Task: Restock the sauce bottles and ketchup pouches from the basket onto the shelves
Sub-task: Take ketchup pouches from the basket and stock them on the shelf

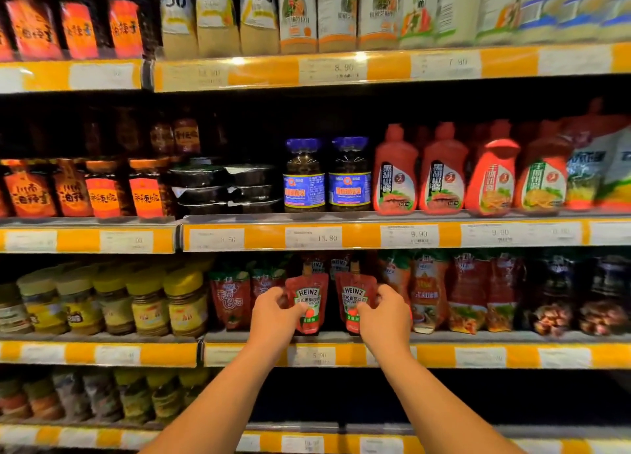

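Supermarket shelving filled the view, its yellow price strips running left to right. Nearest came two bare forearms reaching up and away. The left hand [273, 308] gripped the left Heinz ketchup pouch [309, 303] by its left edge, fingers curled round it; the right hand [384, 312] pinched the right Heinz ketchup pouch [353, 301] by its right edge. Both pouches stood upright at the front of the third shelf [478, 337], long axis vertical, spouts up, side by side with a narrow dark gap between them. More Heinz pouches showed dimly behind, farther in. Each pouch lay inward from its hand, toward the middle, so the coming move probably turned on sliding them straight back and letting go; neither hand was clearly nearer. Farther up, red squeeze bottles [444, 170] and blue-labelled jars [304, 177] lined the next shelf. No basket was in view.
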Demonstrator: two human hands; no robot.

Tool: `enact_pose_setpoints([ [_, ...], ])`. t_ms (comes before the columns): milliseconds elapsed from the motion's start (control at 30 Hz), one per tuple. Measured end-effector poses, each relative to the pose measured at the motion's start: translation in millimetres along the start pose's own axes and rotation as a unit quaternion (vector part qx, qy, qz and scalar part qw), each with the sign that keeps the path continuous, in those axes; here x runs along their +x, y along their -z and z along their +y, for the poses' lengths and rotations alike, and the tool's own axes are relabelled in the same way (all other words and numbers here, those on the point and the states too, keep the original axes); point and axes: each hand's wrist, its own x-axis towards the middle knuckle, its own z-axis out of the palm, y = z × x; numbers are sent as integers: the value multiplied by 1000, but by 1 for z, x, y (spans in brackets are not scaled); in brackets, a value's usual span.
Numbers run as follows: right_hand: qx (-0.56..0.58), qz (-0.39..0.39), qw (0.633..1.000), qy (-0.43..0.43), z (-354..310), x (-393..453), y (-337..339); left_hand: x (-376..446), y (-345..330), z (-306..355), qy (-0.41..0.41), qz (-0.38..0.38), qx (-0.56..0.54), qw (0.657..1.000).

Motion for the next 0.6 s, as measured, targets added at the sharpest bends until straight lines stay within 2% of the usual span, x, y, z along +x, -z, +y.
enact_pose_setpoints([
  [100,0,-15,1000,-13,-2,-2,-9,12,-11,-18,9,0,33,999],
  [267,-25,-28,999,-32,2,-2,-23,4,-15,-10,-15,16,72,997],
  [533,-19,-41,999,-22,1,-5,-21,-1,-15,-13,-32,49,153,986],
  [600,-44,-42,998,2,3,-4,-19,-5,-15,-16,-53,71,213,973],
])
